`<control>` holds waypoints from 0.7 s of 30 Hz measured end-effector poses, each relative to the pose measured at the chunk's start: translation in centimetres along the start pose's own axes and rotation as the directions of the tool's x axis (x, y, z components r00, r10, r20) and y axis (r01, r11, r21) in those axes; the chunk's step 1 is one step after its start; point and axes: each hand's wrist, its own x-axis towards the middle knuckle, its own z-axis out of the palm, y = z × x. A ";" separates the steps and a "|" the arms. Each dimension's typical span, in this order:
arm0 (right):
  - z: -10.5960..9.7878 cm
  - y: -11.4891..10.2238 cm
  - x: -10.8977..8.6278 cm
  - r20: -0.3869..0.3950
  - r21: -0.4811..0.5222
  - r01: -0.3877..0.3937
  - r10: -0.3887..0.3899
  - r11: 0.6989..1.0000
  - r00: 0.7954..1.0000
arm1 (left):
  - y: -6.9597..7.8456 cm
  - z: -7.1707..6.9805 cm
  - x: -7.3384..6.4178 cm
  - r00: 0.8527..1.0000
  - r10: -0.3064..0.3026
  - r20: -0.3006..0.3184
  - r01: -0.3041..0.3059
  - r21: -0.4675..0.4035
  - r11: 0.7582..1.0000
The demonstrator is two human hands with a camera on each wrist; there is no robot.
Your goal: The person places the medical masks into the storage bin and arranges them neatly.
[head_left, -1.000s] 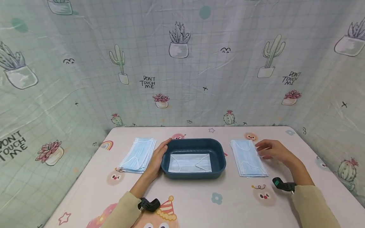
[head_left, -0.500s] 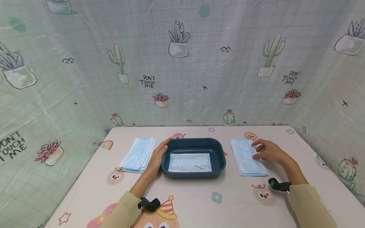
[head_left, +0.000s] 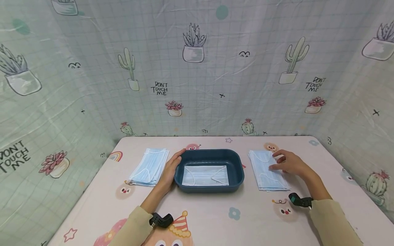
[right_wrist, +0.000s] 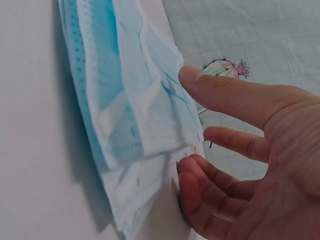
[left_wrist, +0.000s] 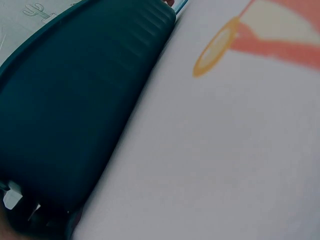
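A dark teal plastic basket (head_left: 209,189) stands mid-table with a blue face mask (head_left: 204,175) lying flat in it. My left hand (head_left: 167,173) rests along the basket's left side, its fingers stretched toward the far corner. In the left wrist view the basket's wall (left_wrist: 95,95) fills much of the picture. To the right lies a stack of blue face masks (head_left: 265,172). Over its right edge hovers my right hand (head_left: 290,164). In the right wrist view the thumb tip is right at the top mask (right_wrist: 155,105), while the other fingers bend loosely by the edge, apart from the thumb.
Another stack of blue face masks (head_left: 148,167) lies left of the basket, behind my left forearm. The pale table (head_left: 215,225) has printed cartoon figures. A patterned curtain (head_left: 221,78) rises behind the table and at both sides.
My right hand has moved left, from beside the right stack to over its edge, with the thumb reaching further onto the masks. The left hand and basket have stayed put.
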 end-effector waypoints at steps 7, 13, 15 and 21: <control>0.3 -0.4 0.4 -0.008 -0.063 -0.014 0.013 0.998 1.000 | 0.1 0.1 0.0 1.000 -0.006 -0.006 0.006 0.003 1.000; 0.5 -0.7 0.4 0.000 -0.047 -0.019 0.019 0.999 1.000 | 0.2 0.1 0.0 1.000 -0.008 -0.007 0.009 0.011 1.000; 0.5 -0.9 0.3 -0.002 -0.043 -0.022 0.021 0.999 1.000 | 0.2 0.1 0.0 1.000 -0.007 -0.007 0.007 0.010 1.000; 0.5 -1.2 0.3 -0.011 -0.035 -0.031 0.031 0.999 0.999 | 0.2 0.1 -0.1 1.000 -0.012 -0.006 0.012 0.002 1.000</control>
